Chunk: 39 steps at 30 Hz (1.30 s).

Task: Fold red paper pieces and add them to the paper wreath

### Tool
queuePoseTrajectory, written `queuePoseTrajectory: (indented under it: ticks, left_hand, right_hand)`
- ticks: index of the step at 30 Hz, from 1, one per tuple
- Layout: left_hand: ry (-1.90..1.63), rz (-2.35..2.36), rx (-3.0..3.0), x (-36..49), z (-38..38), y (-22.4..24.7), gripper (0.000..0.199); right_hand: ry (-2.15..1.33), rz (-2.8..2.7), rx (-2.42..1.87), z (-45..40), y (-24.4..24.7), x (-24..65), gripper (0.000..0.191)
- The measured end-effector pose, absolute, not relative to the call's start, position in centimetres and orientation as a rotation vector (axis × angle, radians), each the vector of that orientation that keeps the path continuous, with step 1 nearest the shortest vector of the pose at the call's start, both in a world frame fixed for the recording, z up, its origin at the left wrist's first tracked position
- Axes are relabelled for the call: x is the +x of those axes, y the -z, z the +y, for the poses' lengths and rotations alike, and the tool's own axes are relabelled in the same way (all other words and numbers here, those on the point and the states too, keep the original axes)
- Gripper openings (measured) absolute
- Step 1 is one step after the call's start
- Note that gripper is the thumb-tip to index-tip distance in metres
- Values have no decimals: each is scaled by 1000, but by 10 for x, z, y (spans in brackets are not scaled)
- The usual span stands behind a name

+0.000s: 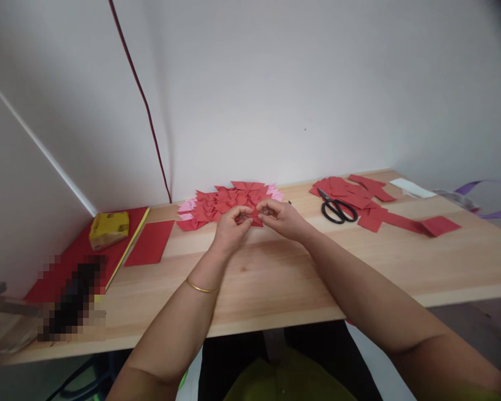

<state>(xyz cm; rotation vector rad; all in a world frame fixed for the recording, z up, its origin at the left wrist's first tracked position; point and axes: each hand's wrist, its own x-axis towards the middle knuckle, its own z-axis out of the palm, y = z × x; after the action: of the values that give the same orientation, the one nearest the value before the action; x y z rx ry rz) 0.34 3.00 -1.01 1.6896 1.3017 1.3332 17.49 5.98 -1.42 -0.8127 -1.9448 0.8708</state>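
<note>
A small piece of red paper (256, 218) is held between my two hands, just in front of a heap of folded red paper pieces (217, 205). The fingers of my left hand (233, 227) pinch its left side. On its right side, my right hand (281, 218) is closed with thumb and fingertips together. Pink folded pieces (187, 207) show at both ends of the heap. Part of the held paper is hidden by my fingers.
Black-handled scissors (337, 211) lie on loose red paper pieces (369, 214) at the right. At the left are a red sheet (152, 243), a yellow packet (110, 227) and a blurred dark object (74, 298). A white strip (412, 187) lies at the far right.
</note>
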Motion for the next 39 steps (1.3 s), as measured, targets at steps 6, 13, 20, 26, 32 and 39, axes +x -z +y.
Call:
queuePoseTrajectory:
  ticks: [6,13,20,26,32,39]
  left_hand:
    - [-1366,1344,1672,6,29,11,16]
    - [-1390,1363,1626,7,28,10,11]
    - [-1400,1329,1579,7,29,10,11]
    - [-1444,1299,1553,7,29,11,15]
    - [-1442,1334,1597,9,27,5,14]
    - [-1396,1338,1702,10,25,9,11]
  right_hand:
    - [-884,-1921,-821,60,16,174,11]
    - [-825,-1953,-807,60,18,172,10]
    - [-826,-1948,-838,57,14,172,8]
    - [-990,-1823,-803,58,18,169,15]
    - [-1156,-1785,-814,59,20,169,21]
    - [-1033,-1843,-967,56,18,167,10]
